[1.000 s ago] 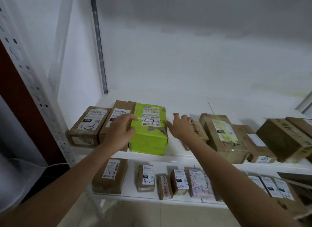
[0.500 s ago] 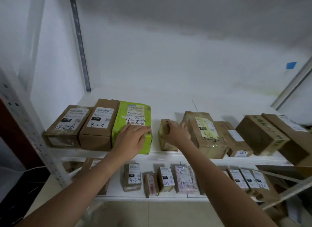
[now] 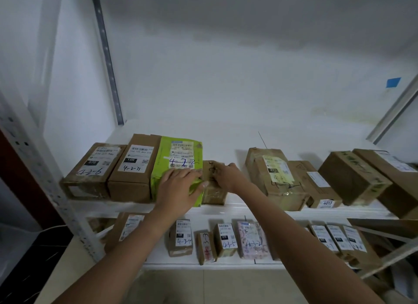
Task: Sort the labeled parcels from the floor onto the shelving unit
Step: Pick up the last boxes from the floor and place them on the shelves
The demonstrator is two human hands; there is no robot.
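A bright green parcel (image 3: 181,154) marked 4-2-2 lies on the upper shelf (image 3: 244,207) of the white shelving unit, tight against a brown box marked 4-2-71 (image 3: 135,165). My left hand (image 3: 181,186) lies flat on the green parcel's near end with straight fingers. A small brown parcel (image 3: 213,192) stands right beside the green one. My right hand (image 3: 228,175) grips the top of this small parcel with curled fingers.
A box marked 4-2-6 (image 3: 95,168) sits at the shelf's left end. More brown boxes (image 3: 273,174) fill the right side. The lower shelf (image 3: 203,265) carries several small labelled parcels (image 3: 183,235). A perforated upright (image 3: 45,179) stands at left.
The small brown parcel has slid left with my right hand until it sits against the green parcel. My left hand stayed on the green parcel's near end.
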